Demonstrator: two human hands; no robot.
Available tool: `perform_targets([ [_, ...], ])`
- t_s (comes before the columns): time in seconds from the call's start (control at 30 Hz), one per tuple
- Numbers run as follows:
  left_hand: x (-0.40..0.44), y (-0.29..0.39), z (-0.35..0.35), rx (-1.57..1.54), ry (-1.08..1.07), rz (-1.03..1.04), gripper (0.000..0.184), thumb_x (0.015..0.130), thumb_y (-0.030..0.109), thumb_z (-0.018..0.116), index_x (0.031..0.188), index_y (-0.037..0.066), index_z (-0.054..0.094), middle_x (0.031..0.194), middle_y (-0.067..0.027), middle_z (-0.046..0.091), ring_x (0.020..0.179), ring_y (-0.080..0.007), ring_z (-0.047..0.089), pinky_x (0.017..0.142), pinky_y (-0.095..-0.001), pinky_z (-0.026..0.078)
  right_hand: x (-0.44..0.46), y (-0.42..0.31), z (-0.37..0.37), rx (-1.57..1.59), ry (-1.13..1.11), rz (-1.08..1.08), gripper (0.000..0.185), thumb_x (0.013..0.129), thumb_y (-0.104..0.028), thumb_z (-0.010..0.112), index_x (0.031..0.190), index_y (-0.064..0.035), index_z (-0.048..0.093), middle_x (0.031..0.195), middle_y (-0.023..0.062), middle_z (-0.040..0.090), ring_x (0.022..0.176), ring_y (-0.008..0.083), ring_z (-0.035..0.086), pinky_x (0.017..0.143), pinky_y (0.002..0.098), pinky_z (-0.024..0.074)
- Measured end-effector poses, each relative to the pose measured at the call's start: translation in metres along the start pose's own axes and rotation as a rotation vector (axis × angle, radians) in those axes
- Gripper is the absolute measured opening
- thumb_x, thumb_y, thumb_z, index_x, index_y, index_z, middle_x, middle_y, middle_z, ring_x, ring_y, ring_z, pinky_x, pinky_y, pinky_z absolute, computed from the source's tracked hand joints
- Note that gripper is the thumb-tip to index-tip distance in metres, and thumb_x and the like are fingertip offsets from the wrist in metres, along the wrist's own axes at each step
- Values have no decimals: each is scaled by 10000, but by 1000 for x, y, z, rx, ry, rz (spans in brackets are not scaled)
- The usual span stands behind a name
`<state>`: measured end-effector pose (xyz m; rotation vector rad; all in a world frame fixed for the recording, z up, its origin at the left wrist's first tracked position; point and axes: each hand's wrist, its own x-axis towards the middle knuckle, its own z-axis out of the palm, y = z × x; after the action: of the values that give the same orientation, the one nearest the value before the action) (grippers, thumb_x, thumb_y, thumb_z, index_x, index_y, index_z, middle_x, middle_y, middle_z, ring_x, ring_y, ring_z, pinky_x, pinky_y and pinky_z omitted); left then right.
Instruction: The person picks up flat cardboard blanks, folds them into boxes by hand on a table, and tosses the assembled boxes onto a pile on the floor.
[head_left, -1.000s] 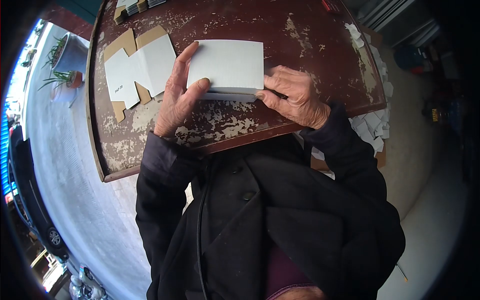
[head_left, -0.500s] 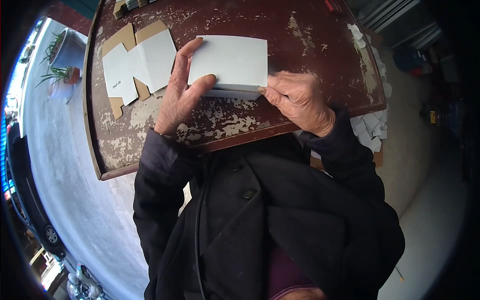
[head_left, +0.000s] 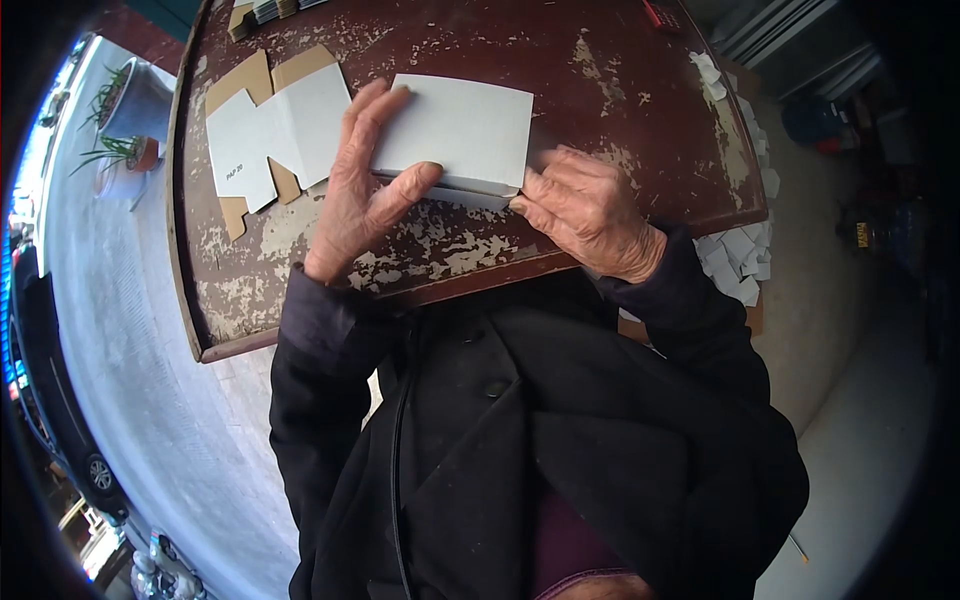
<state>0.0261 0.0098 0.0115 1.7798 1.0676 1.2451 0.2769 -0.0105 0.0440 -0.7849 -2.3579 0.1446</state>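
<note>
A white cardboard box is held between my two hands over the worn, dark red table. My left hand grips its left end, the thumb along the near edge and the fingers at the far left corner. At the near right corner, my right hand pinches the box's edge between thumb and bent fingers. A narrow side flap shows along the near edge. Left of my left hand lie flat, unfolded white-and-brown carton blanks, one printed "PAP 20". The underside of the box is hidden.
A stack of folded cardboard sits at the table's far left edge. A red object lies at the far right, near a torn white scrap. Many white paper pieces fill a carton beside the table's right edge. Potted plants stand off to the left.
The box has tilted slightly, its right end coming nearer to me. My right hand has shifted a little left and down with the corner; my left thumb has slid slightly right.
</note>
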Motion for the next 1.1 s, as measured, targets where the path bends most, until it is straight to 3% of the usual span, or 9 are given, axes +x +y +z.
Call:
perform_targets([
  [0.03, 2, 4, 0, 0, -3, 3, 673, 764, 358, 777, 1348, 145, 521, 1453, -163, 389, 1336, -393, 362, 1104, -560, 310, 0, 1, 0, -3, 3, 1, 148, 819, -75, 696, 959, -34, 678, 672, 25, 526, 584, 156, 483, 526, 276, 437],
  [0.17, 9, 41, -2, 755, -114, 335, 520, 720, 371, 805, 1163, 141, 657, 1383, -101, 478, 1304, -327, 423, 1074, -547, 361, -2, 3, 4, 19, -20, 15, 192, 795, -75, 708, 979, -33, 674, 702, 34, 541, 608, 167, 499, 556, 283, 456],
  [0.37, 11, 51, 8, 711, -194, 363, 328, 718, 286, 790, 993, 132, 699, 1232, -45, 581, 1187, -245, 517, 994, -456, 445, -2, 2, 5, 74, -21, 64, 213, 779, -76, 716, 981, -25, 674, 719, 41, 561, 641, 175, 523, 585, 286, 476],
  [0.5, 15, 58, 10, 686, -213, 361, 294, 696, 252, 787, 934, 120, 674, 1067, -21, 619, 1024, -192, 573, 827, -352, 518, -1, 6, 7, 121, 22, 7, 223, 779, -76, 715, 992, -21, 678, 757, 49, 593, 684, 178, 544, 615, 287, 490],
  [0.67, 29, 66, 6, 811, -305, 428, 262, 682, 229, 789, 857, 100, 642, 946, -27, 609, 860, -181, 597, 644, -292, 526, 0, 5, 2, 197, -40, 31, 343, 740, 1, 737, 1079, 8, 687, 911, 116, 626, 693, 209, 542, 642, 301, 494],
  [0.83, 42, 73, 4, 887, -401, 525, 239, 682, 204, 784, 824, 88, 631, 848, -38, 599, 714, -170, 614, 512, -272, 497, -1, 10, 2, 187, -71, 5, 338, 740, -5, 739, 1074, 14, 689, 933, 125, 637, 718, 217, 553, 659, 299, 501],
  [1.1, 48, 91, 12, 1033, -493, 528, 208, 692, 185, 771, 827, 86, 647, 773, -44, 592, 568, -159, 600, 441, -263, 457, -4, 15, 4, 228, -72, -2, 345, 751, -9, 737, 1092, 16, 688, 964, 133, 649, 752, 225, 564, 698, 310, 504],
])
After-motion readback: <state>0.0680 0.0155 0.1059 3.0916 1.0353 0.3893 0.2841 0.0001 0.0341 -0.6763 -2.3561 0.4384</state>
